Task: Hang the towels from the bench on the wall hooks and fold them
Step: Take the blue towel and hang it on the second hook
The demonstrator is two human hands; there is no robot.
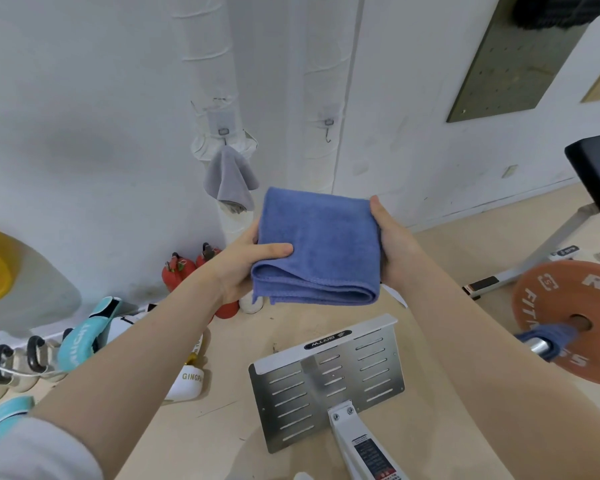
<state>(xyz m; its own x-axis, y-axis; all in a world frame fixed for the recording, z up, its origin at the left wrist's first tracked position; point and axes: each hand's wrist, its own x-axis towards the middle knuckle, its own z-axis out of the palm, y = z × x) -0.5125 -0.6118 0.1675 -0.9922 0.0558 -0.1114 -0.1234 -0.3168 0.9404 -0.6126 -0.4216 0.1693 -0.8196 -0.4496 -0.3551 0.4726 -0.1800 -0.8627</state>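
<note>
Head view — left hand [238,268] fingers under blue towel [317,247]

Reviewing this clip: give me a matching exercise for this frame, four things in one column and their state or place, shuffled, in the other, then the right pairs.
Things:
1. blue towel
2. grey towel
3. right-hand wall hook
4. orange weight plate

States or places:
A. hangs from the left-hand wall hook
B. bare, nothing on it
C. folded, held between the left hand and the right hand
D. on a bar at the right edge of the view

Pairs: 1-C, 2-A, 3-B, 4-D
</note>
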